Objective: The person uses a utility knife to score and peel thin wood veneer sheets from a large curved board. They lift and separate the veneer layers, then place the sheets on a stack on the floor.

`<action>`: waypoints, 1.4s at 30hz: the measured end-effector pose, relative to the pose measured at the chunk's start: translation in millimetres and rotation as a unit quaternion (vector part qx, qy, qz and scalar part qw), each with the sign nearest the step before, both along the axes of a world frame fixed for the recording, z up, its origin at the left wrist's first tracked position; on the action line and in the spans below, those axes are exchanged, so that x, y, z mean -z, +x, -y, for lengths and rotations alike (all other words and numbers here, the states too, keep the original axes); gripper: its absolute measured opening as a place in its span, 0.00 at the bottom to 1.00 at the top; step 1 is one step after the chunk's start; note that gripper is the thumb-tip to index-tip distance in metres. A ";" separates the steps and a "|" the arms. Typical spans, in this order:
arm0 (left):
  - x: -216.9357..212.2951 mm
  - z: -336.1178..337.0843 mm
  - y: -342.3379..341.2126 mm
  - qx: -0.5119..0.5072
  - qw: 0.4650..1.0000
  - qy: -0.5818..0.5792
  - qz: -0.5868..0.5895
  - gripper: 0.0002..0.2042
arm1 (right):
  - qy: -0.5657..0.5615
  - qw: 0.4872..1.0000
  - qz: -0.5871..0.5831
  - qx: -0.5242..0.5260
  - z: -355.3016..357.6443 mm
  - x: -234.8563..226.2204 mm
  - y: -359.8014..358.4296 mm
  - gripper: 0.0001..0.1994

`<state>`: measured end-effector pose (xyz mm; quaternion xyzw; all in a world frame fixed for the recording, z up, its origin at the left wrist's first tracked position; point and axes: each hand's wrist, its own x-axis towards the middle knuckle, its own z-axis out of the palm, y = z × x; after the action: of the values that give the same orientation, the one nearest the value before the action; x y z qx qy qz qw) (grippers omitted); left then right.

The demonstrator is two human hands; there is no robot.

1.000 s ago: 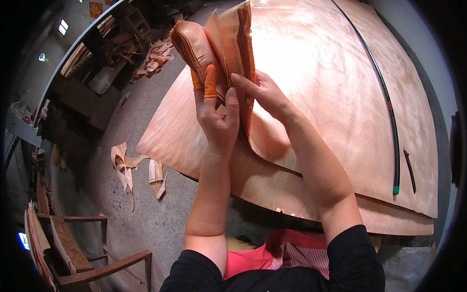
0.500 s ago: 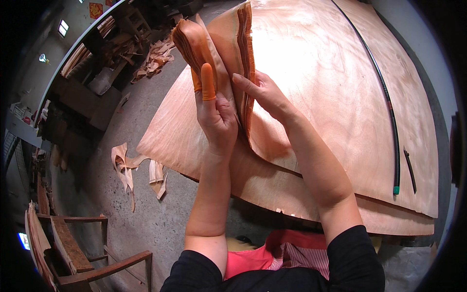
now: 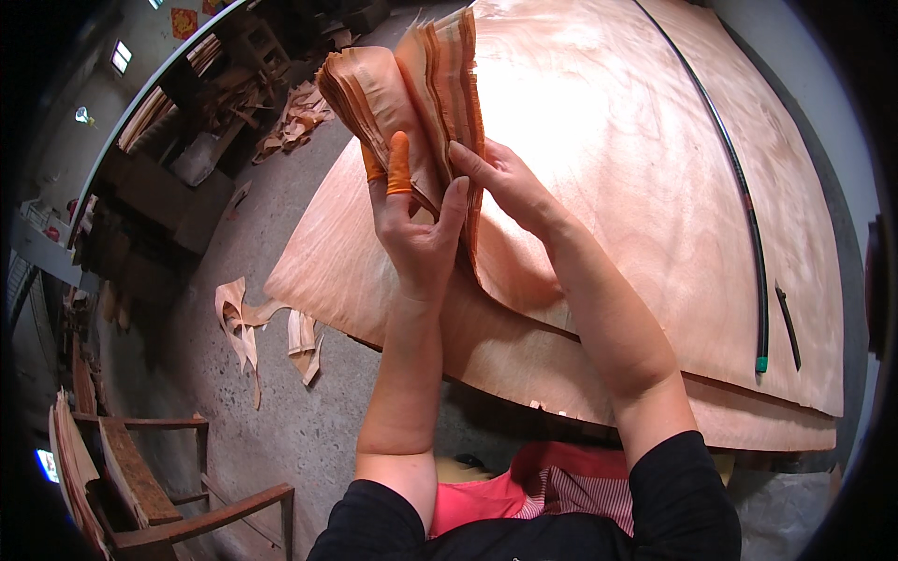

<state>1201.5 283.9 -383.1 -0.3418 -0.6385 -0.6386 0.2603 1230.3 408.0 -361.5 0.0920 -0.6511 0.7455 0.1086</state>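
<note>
Between my hands stands a thick bundle of thin reddish-brown wood veneer sheets (image 3: 447, 89), parted into two sections like an opened book. My left hand (image 3: 416, 224) supports the left section, with orange finger cots on two fingers and its thumb raised against the sheets near the parting. Around the right section my right hand (image 3: 496, 178) is closed, its thumb on the inner face and the fingers partly hidden behind. The bundle is tilted upright above large pale veneer sheets (image 3: 599, 234) that lie stacked below.
A long black rod with a green end (image 3: 754, 262) lies on the large sheets at the right, beside a short dark strip (image 3: 788, 327). Veneer scraps (image 3: 238, 323) litter the concrete floor at left. A wooden frame (image 3: 140, 467) stands lower left; more scraps (image 3: 297, 117) are heaped farther back.
More sheets have gone from the right section to the left, and the parting is wider. My left thumb has lifted and moved right toward the right section; my right hand has barely moved.
</note>
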 end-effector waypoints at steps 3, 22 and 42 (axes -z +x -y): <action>2.9 -0.5 -2.5 0.016 1.000 -0.003 0.001 0.23 | 0.000 1.000 0.006 -0.008 -1.3 0.0 -0.4 0.26; -1.9 -2.3 1.9 -0.021 0.999 -0.030 -0.013 0.22 | 0.003 1.000 -0.009 0.003 -1.0 3.1 -1.9 0.26; 2.3 2.5 -3.9 -0.021 0.996 -0.053 -0.067 0.22 | 0.032 0.999 -0.012 0.010 -0.7 3.5 -2.1 0.33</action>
<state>1197.5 281.5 -385.4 -0.3841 -0.6591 -0.5741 0.2974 1228.2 408.7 -365.0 0.0972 -0.6744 0.7219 0.1210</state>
